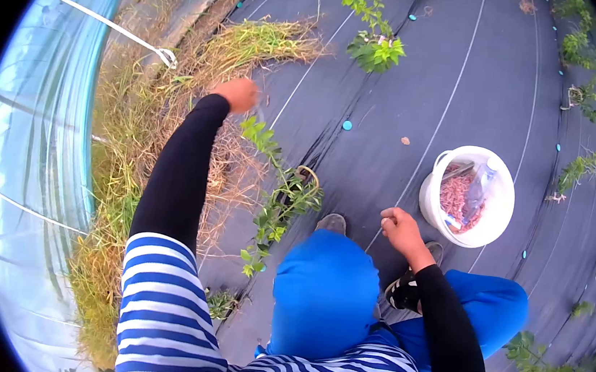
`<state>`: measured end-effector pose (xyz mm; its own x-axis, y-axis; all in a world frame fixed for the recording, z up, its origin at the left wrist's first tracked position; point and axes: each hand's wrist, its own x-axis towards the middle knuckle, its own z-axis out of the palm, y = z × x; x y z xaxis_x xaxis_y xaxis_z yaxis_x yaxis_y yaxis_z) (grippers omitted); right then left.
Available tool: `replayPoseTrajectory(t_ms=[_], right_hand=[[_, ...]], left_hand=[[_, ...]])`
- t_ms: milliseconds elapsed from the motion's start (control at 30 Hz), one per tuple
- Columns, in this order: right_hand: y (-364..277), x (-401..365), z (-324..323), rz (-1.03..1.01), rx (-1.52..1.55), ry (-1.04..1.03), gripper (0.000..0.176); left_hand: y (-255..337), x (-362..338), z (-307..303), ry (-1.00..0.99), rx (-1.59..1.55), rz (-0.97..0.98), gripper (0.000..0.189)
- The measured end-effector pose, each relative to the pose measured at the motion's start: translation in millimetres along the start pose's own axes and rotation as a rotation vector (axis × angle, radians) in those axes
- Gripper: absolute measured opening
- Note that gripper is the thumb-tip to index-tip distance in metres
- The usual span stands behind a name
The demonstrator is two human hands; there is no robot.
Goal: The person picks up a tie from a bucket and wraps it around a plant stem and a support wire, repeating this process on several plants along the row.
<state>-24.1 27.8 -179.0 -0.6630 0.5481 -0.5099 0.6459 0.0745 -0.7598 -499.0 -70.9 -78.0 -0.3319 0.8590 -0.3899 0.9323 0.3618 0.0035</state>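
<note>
My left hand (238,95) reaches out at the upper left, above cut, dry grass (236,154) and just past the tip of a leafy green plant (289,189). Its fingers look curled closed and a little blurred; whatever is in them does not show. Closer to my body, my right hand (404,230) hovers over the dark ground sheet with thumb and fingers drawn together. Anything pinched there is too small to make out. Beside that hand stands a white bucket (432,200) holding pink granules (454,195) and a clear plastic bottle (482,183).
Dark ground sheet (387,101) with pale lines spreads under me. Leafy plants (376,51) grow along it ahead, with another row at right. A grass strip (107,238) and translucent plastic wall (39,159) border the left. My bent blue-clad knee (327,291) is between my arms.
</note>
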Motion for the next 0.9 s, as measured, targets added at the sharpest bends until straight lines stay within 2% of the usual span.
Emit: replayPoseTrajectory(t_ms=[33, 67, 100, 133, 167, 200, 233, 300, 367, 400, 433, 500, 567, 633, 700, 733, 767, 800, 867, 900], right_hand=[[-7.8, -8.1, -4.6, -0.02, 0.027, 0.009, 0.025], [-12.3, -15.6, -8.6, -0.038, 0.055, 0.018, 0.025], [-12.4, -23.5, -12.1, -0.047, 0.058, 0.03, 0.025], [-12.7, -29.7, -15.5, -0.054, 0.087, 0.019, 0.025], [-14.3, -32.9, -19.4, -0.062, 0.116, 0.011, 0.026], [-15.5, -37.2, -24.4, -0.071, 0.118, 0.023, 0.026], [-17.8, -43.2, -31.7, -0.074, 0.086, 0.013, 0.026], [-25.0, -57.5, -48.9, -0.063, 0.047, 0.006, 0.027], [-48.1, -74.0, -69.1, -0.049, -0.122, 0.001, 0.029], [-56.2, -79.7, -77.7, -0.065, -0.153, -0.007, 0.031], [-63.4, -84.9, -84.3, -0.073, -0.154, -0.009, 0.031], [-78.6, -94.8, -98.9, -0.205, -0.304, 0.052, 0.033], [-99.8, -113.4, -117.3, -0.194, -0.317, 0.058, 0.033], [-109.7, -131.3, -135.1, -0.264, -0.32, 0.127, 0.031], [-112.5, -148.2, -152.0, -0.255, -0.322, 0.134, 0.031], [-113.1, -154.1, -158.9, -0.251, -0.321, 0.143, 0.03], [-115.0, -157.9, -163.7, -0.258, -0.331, 0.128, 0.03], [-116.6, -160.9, -168.0, -0.206, -0.281, 0.094, 0.031], [-113.0, -162.9, -170.6, -0.17, -0.231, 0.082, 0.033], [-112.8, -162.9, -168.1, -0.179, -0.236, 0.076, 0.033]], left_hand=[[-12.5, -15.4, -0.2, 0.048, 0.002, -0.031, 0.023], [-44.7, -18.5, 11.6, 0.025, 0.035, 0.035, 0.026], [-61.1, -29.6, 16.5, 0.044, 0.056, -0.009, 0.028], [-73.9, -43.9, 31.0, 0.062, 0.033, -0.141, 0.028], [-84.9, -53.7, 47.3, 0.044, 0.176, -0.213, 0.029], [-129.6, -43.7, 79.5, -0.208, 0.504, 0.056, 0.03], [-115.6, -47.5, 70.8, -0.256, 0.542, -0.015, 0.031], [-71.5, -56.2, 36.7, -0.044, 0.425, -0.057, 0.027], [-52.0, -37.7, 7.3, -0.019, 0.237, -0.04, 0.029], [-32.4, -37.5, -18.8, -0.081, 0.124, -0.029, 0.032], [-22.8, -37.8, -31.2, -0.136, 0.015, -0.197, 0.035], [-16.8, -45.6, -43.8, -0.165, 0.088, -0.09, 0.036], [-50.1, -42.5, -18.2, -0.128, 0.237, -0.108, 0.035], [-47.6, -48.6, -18.7, -0.128, 0.319, -0.059, 0.032], [-39.4, -54.1, -15.9, 0.029, 0.16, -0.062, 0.03], [-23.3, -49.1, -19.9, 0.157, 0.197, -0.033, 0.025], [6.6, -41.1, -43.9, 0.088, 0.219, -0.08, 0.019], [16.9, -27.0, -59.3, 0.385, 0.318, 0.048, 0.01], [51.9, -8.8, -128.7, 0.535, 0.483, 0.255, 0.006], [65.0, -1.6, -160.8, 0.53, 0.507, 0.208, 0.006]])
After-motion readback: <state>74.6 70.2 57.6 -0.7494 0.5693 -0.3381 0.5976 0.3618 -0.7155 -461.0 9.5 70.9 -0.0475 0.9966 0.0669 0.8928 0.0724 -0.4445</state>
